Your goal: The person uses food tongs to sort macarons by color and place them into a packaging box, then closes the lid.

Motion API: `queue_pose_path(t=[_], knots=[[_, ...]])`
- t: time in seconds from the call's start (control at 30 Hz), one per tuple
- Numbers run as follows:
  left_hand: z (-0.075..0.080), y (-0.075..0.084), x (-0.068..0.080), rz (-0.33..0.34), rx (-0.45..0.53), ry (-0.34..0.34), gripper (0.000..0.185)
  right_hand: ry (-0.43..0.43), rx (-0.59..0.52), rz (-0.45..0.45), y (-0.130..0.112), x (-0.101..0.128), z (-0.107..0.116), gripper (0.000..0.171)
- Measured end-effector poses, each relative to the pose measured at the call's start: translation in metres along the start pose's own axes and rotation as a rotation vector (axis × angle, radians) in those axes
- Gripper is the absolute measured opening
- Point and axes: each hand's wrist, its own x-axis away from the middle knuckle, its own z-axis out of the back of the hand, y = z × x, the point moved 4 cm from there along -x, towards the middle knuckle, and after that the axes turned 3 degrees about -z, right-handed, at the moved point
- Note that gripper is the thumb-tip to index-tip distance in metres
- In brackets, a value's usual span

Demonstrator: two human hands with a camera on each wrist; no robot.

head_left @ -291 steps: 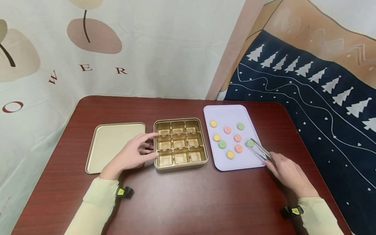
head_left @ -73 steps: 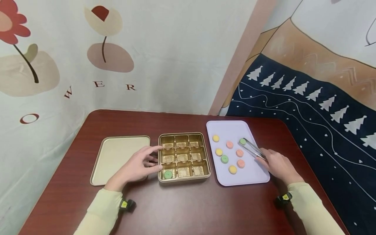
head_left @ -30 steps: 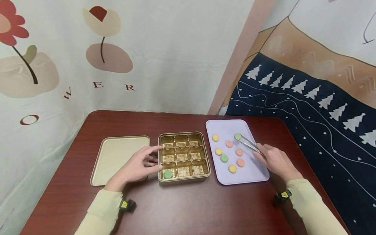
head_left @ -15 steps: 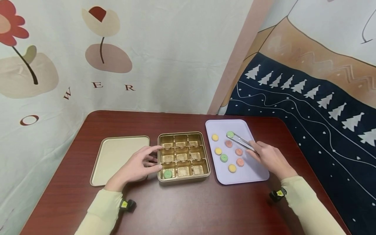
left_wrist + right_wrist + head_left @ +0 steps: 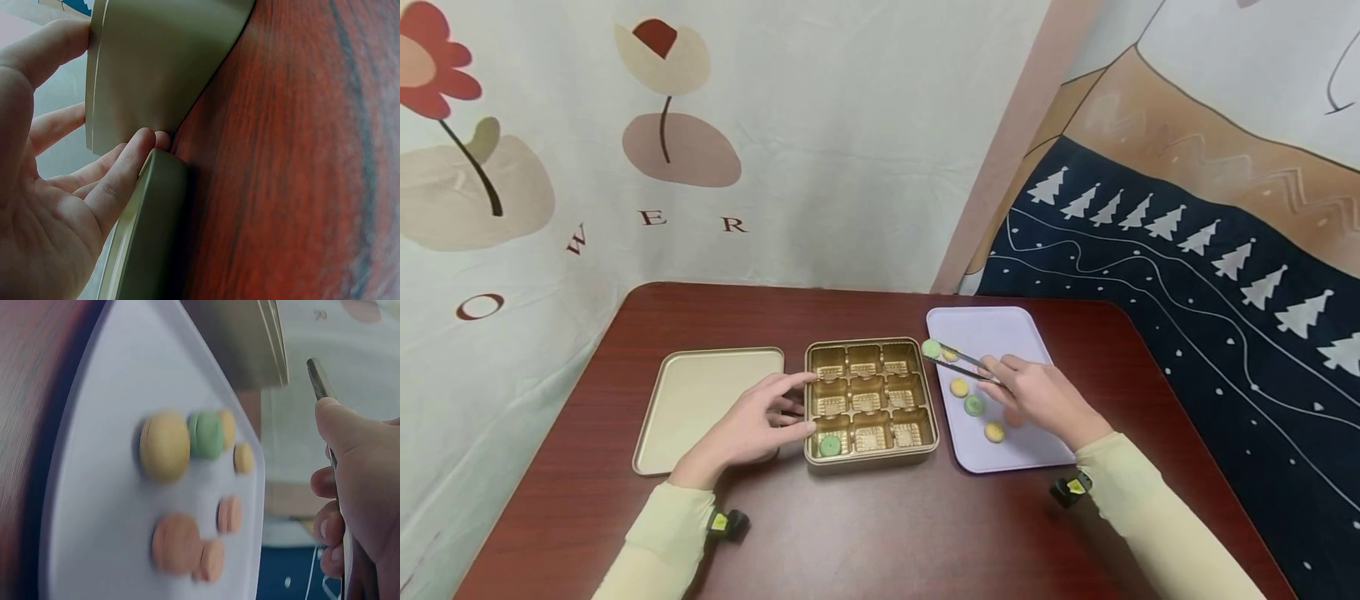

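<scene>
My left hand rests on the left side of a gold tin divided into compartments; in the left wrist view, thumb and fingers touch its wall. One green macaron sits in the tin's near-left compartment. With my right hand I hold metal tongs. Another green macaron is pinched at their tips, by the tin's right rim. The right wrist view shows my right hand gripping the tongs, their far ends partly hidden.
A lilac tray at right carries several yellow, pink and green macarons, some hidden by my right hand. Left of the tin lies a shallow gold lid, partly under my left hand. A printed cloth hangs behind the table.
Earlier, a first green macaron went from the tray into the tin. Since then, my right hand has carried a second one left across the tray in the tongs. My left hand stays put.
</scene>
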Motion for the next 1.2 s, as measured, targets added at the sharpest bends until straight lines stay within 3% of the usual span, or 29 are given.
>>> queue_pose_path(t=[0.37, 0.57, 0.7, 1.03, 1.2], knots=[[0.001, -0.001, 0.002, -0.007, -0.003, 0.008, 0.075, 0.145, 0.073, 0.315, -0.049, -0.026, -0.01, 0.039], [0.001, 0.0, 0.001, -0.005, -0.005, 0.006, 0.077, 0.113, 0.11, 0.333, -0.072, -0.034, -0.012, 0.039], [0.001, 0.0, 0.001, 0.005, -0.008, 0.007, 0.077, 0.142, 0.137, 0.345, -0.082, -0.037, -0.014, 0.04], [0.002, 0.002, 0.001, 0.002, -0.01, 0.007, 0.077, 0.23, 0.154, 0.479, -0.103, -0.05, -0.022, 0.035], [0.0, 0.0, 0.001, -0.003, -0.01, 0.002, 0.078, 0.228, 0.157, 0.482, -0.107, -0.053, -0.025, 0.036]])
